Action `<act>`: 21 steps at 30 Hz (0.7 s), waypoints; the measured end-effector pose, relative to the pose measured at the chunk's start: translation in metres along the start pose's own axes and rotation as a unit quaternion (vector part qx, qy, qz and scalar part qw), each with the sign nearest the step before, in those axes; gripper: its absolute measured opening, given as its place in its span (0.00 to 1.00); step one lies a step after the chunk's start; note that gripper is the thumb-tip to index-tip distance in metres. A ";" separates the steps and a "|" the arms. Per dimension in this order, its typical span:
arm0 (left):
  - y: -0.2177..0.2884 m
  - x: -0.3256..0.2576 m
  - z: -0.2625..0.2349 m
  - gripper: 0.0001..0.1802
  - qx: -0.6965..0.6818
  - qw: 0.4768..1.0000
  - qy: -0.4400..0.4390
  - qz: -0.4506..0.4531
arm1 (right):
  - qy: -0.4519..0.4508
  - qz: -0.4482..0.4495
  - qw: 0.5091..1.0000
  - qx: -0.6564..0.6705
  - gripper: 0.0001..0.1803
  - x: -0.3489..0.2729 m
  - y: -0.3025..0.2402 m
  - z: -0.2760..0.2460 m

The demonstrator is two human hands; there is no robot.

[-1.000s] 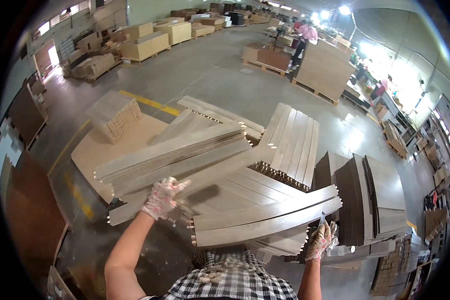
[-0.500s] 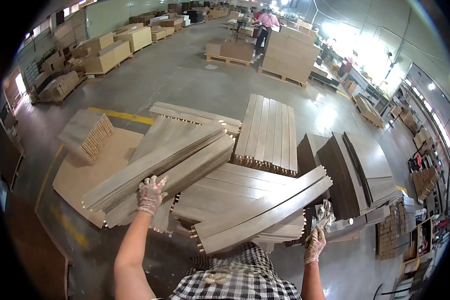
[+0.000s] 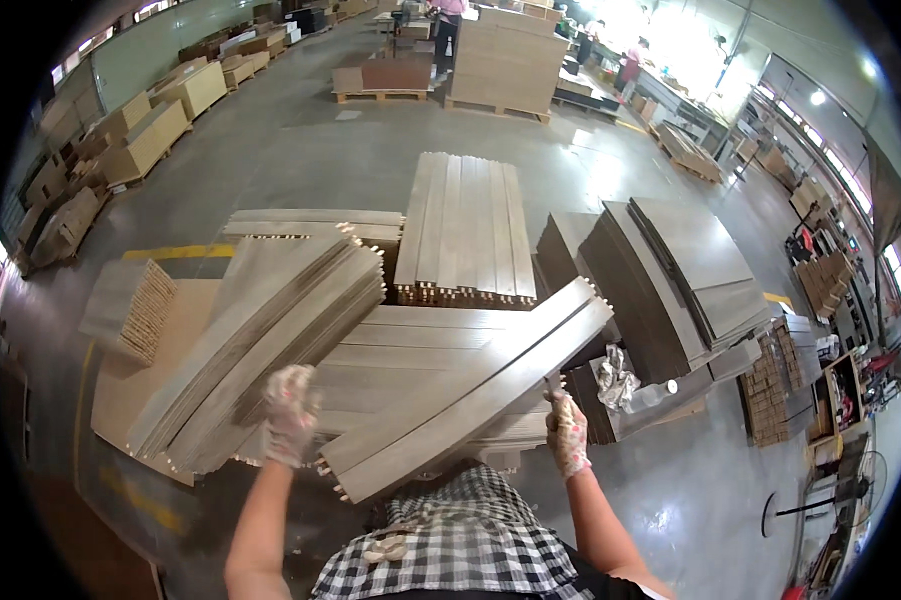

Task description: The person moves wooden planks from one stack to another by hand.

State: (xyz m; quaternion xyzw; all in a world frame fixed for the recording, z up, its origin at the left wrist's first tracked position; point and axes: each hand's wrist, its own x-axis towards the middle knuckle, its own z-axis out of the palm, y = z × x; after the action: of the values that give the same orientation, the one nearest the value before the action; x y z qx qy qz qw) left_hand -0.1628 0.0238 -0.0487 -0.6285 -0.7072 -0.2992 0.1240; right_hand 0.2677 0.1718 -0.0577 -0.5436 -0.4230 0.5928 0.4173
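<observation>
Both hands wear pale patterned gloves. My left hand (image 3: 290, 415), blurred by motion, is beside the near side of a left-hand stack of long grey-brown boards (image 3: 300, 345); its fingers cannot be read. My right hand (image 3: 568, 432) is closed, with a thin dark piece showing above its fingers, too small to name. It is close to the right end of two long boards (image 3: 470, 395) lying slantwise in front of me, pegs at their ends. Under them lie more flat boards (image 3: 400, 345).
Beyond stands another pegged board stack (image 3: 465, 225). Wide dark panels (image 3: 690, 270) are piled at right, by a crumpled silvery wrapping (image 3: 615, 380) and a clear bottle (image 3: 653, 395). A smaller bundle (image 3: 130, 310) rests on a brown sheet (image 3: 185, 300) at left. A fan (image 3: 850, 488) stands far right.
My left hand has come off the left-hand boards and drawn nearer. My right hand has moved left from the crumpled wrapping to the slanting boards' end. The view has shifted right.
</observation>
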 end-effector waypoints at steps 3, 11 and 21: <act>0.087 0.006 0.013 0.32 -0.023 0.998 -0.065 0.006 | 0.010 0.001 1.000 0.005 0.15 0.032 0.000 -0.001; 0.117 -0.018 0.025 0.42 0.071 0.955 -0.252 -0.139 | 0.112 -0.266 0.901 -0.324 0.10 0.159 -0.063 -0.048; 0.132 0.002 0.008 0.40 0.070 0.928 -0.334 -0.152 | 0.017 -0.263 0.845 -0.465 0.14 0.334 -0.069 -0.048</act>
State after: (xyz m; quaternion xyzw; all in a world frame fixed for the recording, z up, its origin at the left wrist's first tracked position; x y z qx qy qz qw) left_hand -0.0340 0.0338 -0.0188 -0.5671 -0.8137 -0.0376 -0.1225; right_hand 0.2978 0.5135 -0.0913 -0.5527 -0.7689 0.1850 0.2628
